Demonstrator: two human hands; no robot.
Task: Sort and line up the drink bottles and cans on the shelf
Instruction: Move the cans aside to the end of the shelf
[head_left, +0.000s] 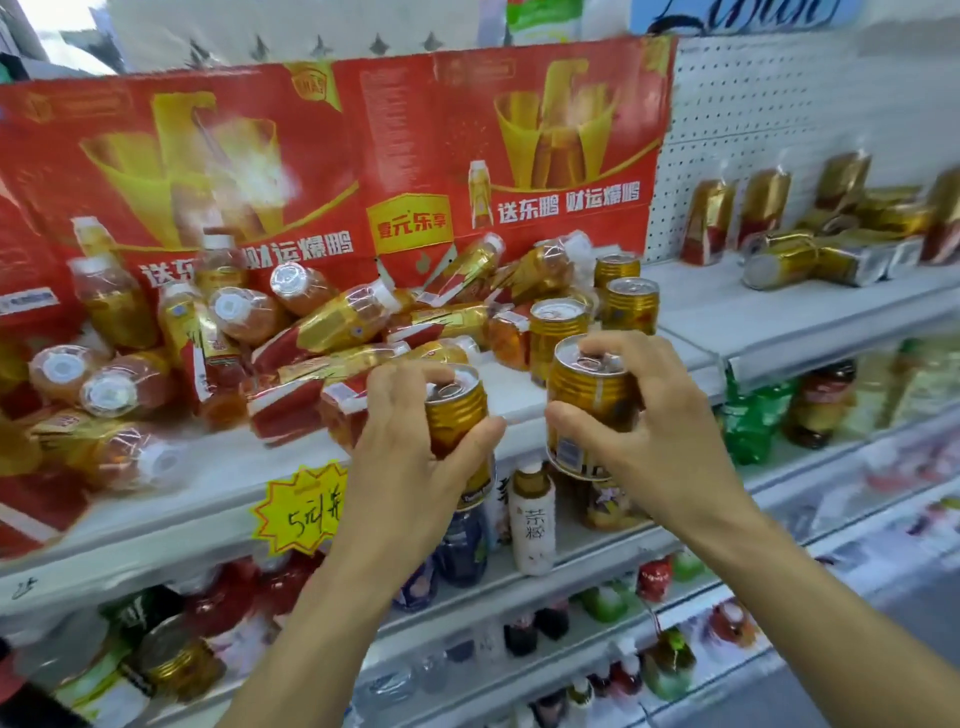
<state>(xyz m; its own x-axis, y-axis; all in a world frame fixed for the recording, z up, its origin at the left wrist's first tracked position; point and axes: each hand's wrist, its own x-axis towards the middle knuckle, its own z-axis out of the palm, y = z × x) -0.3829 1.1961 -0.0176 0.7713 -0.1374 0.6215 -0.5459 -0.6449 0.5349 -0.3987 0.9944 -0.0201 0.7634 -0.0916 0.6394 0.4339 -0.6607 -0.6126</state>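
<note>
My left hand (410, 457) grips a gold can (457, 410) held in front of the shelf's front edge. My right hand (649, 415) grips a second gold can (587, 400) just to its right. Both cans are upright and slightly tilted, pull tabs up. Behind them three gold cans (558, 325) stand upright on the white shelf (691, 306). To the left, several gold-and-red plastic bottles (337, 322) lie in a jumbled heap, some on their sides, some with white caps facing me.
A red cardboard display (322, 171) backs the heap. On the right shelf section, upright gold bottles (763, 200) and toppled cans (779, 265) stand by a pegboard. A yellow price tag (306, 506) hangs on the shelf edge. Lower shelves hold mixed drinks (532, 519).
</note>
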